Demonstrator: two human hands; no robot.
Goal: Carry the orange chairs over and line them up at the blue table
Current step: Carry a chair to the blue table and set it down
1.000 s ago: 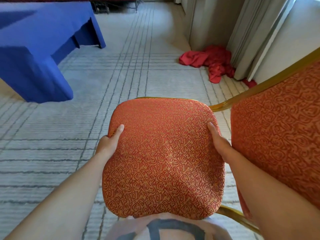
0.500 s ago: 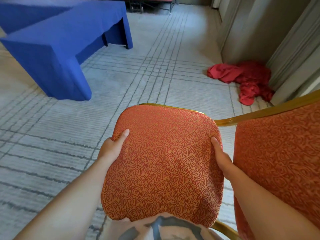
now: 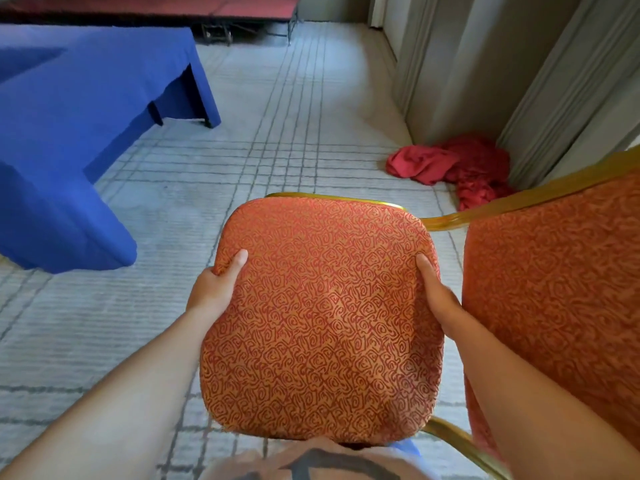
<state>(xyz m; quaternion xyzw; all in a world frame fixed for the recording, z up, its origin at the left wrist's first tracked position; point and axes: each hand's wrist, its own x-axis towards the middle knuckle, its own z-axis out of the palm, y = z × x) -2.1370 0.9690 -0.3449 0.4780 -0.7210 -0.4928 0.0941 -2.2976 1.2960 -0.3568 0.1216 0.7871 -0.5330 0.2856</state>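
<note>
An orange patterned chair [image 3: 322,317] with a gold frame is held in front of me, its seat cushion facing up and its backrest [image 3: 554,289] standing at the right. My left hand [image 3: 214,289] grips the cushion's left edge, thumb on top. My right hand [image 3: 440,299] grips the right edge the same way. The blue table [image 3: 79,133], draped in blue cloth to the floor, stands ahead on the left, a few steps away. The chair's legs are hidden under the cushion.
A crumpled red cloth [image 3: 453,168] lies on the carpet by the grey wall panels [image 3: 485,71] at the right. A low red platform [image 3: 173,12] runs along the far wall. Striped grey carpet [image 3: 294,116] stretches between table and wall.
The view has swung left and moved forward: the blue table has shifted rightward in the frame and the far platform has come into sight. Both hands keep the same grip on the chair.
</note>
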